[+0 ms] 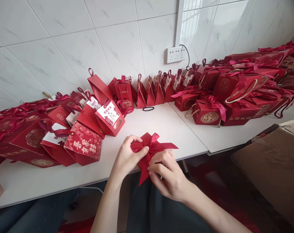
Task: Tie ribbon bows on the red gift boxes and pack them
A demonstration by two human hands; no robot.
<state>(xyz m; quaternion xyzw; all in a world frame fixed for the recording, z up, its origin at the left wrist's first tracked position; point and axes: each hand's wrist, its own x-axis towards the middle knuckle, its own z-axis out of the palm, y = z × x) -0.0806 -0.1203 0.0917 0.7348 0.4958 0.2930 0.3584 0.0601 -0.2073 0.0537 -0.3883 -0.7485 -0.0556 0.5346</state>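
Note:
At the table's front edge, in the middle of the head view, is a small red box with a red ribbon bow on top. One ribbon tail points right, another hangs down over the edge. My left hand pinches the bow between thumb and fingers at its left side. Bent over the lower right of the bow, my right hand has its fingertips closed on the ribbon. The hands hide much of the box.
Red gift boxes crowd the white table at left; more are piled at right. A row of small triangular boxes lines the wall. A black loop lies before them. A cardboard box stands at right.

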